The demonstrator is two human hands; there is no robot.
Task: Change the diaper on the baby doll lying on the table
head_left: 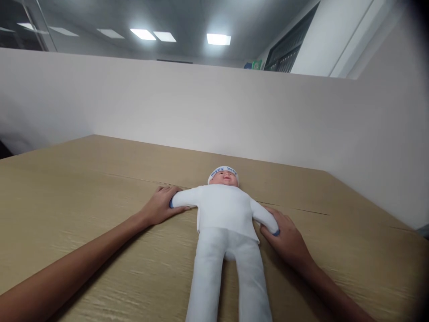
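Observation:
A baby doll [224,214] in a white suit and a white cap with blue lettering lies on its back on a light wooden table [83,188], head away from me, arms spread. My left hand [160,206] rests at the end of the doll's left-side sleeve, fingers curled around the blue cuff. My right hand [286,237] lies under and around the end of the other sleeve, holding it against the table. The doll's legs run off the bottom edge of the view.
A white partition wall [214,112] rises behind the table and along its right side. Ceiling lights and a dark window show above it. A seam runs across the tabletop near the doll's head.

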